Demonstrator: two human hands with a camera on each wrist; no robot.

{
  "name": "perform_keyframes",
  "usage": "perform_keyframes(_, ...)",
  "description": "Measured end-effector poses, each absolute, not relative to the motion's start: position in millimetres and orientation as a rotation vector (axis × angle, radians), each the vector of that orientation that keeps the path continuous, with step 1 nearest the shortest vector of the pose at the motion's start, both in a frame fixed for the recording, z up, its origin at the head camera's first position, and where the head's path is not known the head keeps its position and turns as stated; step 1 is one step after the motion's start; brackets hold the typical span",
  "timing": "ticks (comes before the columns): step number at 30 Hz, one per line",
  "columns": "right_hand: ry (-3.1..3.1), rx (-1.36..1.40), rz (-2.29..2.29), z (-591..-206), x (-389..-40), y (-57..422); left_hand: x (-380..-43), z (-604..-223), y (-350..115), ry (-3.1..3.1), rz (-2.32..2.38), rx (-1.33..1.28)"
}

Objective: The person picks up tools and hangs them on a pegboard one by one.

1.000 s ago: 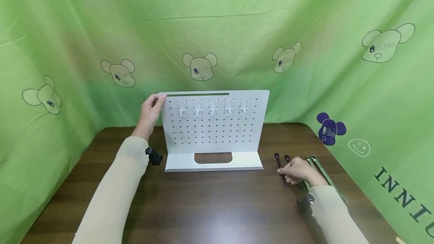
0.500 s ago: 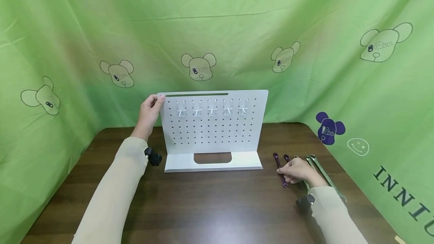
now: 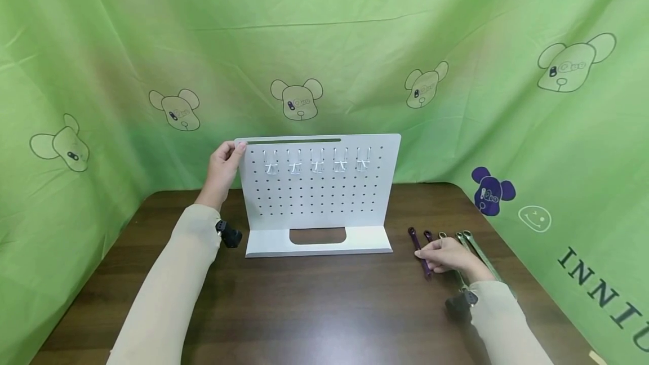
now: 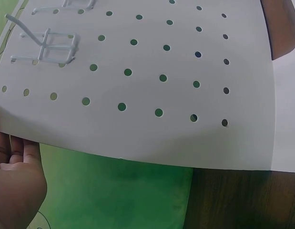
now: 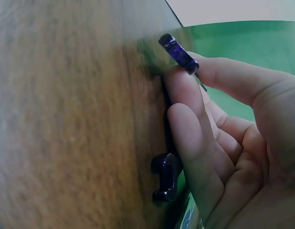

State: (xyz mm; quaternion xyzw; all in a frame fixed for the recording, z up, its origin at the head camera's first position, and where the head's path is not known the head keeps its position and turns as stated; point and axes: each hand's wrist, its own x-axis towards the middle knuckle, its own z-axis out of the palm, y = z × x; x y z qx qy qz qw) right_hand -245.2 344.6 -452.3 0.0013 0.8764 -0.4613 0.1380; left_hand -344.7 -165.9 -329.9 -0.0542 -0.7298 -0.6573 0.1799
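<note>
My left hand (image 3: 221, 170) grips the upper left corner of a white pegboard (image 3: 304, 219), thumb in front and fingers behind. The board stands upright on its flat base, with a row of several white double hooks (image 3: 317, 168) near its top, all bare. To the right, my right hand (image 3: 448, 255) pinches a dark purple wrench (image 3: 414, 238) between thumb and fingertips. In the right wrist view the held wrench's end (image 5: 178, 53) sticks up, tilted, near the wooden surface. A second purple wrench (image 5: 165, 177) lies beside my fingers, partly hidden by them.
Green wrenches (image 3: 479, 249) lie right of my right hand, partly covered by it and the sleeve. The brown wooden table (image 3: 314, 308) carries everything. Green printed cloth (image 3: 355, 44) hangs close behind and on both sides.
My right hand has shifted slightly right, and the near end of the pinched purple wrench has risen a little. My left hand stays on the pegboard corner.
</note>
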Motion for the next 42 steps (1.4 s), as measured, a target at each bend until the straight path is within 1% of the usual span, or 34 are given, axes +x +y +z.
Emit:
perform_keyframes(7,2.521,0.035,-1.375,-455,-249,346,-344,-328,-166,-2.059,-1.846,-0.148)
perform_keyframes(12,2.499,0.03,-1.423,-455,-245,346,-343,-330,-165,-2.075,-1.847,-0.144)
perform_keyframes(22,2.432,-0.116,-1.539,-444,-237,336,-342,-331,-164,-2.072,-1.851,-0.138)
perform_keyframes(28,2.453,-0.252,-1.552,-432,-239,318,-342,-332,-165,-2.064,-1.863,-0.134)
perform_keyframes(34,2.425,-0.381,-1.574,-429,-244,294,-342,-331,-164,-2.069,-1.867,-0.138)
perform_keyframes(42,2.361,-0.442,-1.624,-430,-255,257,-344,-330,-166,-2.074,-1.87,-0.133)
